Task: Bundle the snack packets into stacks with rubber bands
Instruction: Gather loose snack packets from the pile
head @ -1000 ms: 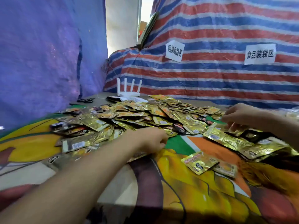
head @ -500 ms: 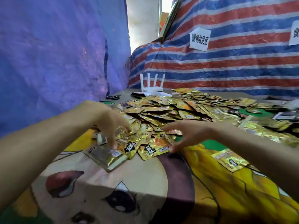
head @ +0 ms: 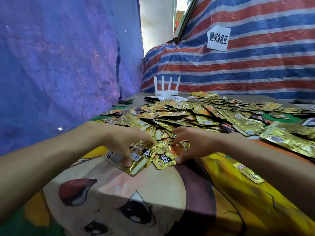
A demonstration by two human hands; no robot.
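— Where are the snack packets?
— All loose. A heap of gold foil snack packets [head: 196,116] spreads from the middle of the tabletop [head: 153,193] to its far and right edges. I see no banded stack anywhere.
— And the hands?
— Both are at the heap's near fringe. The left hand [head: 122,145] has its fingers spread and bent down, with the tips pressing a barcode-side packet [head: 136,165] flat to the cloth. The right hand [head: 196,145] is cupped over a black-labelled packet [head: 164,160], thumb at its near edge. I cannot tell whether it pinches one.
— Which step, then?
— Gathering, I'd judge: raking out a few to square into a stack.
— And next?
— Turn them one way, line up the edges and pinch the slippery foil firmly. Then it needs a band, but I see no rubber bands, only scissors [head: 126,101] and a white router [head: 166,87] toward the far left corner.
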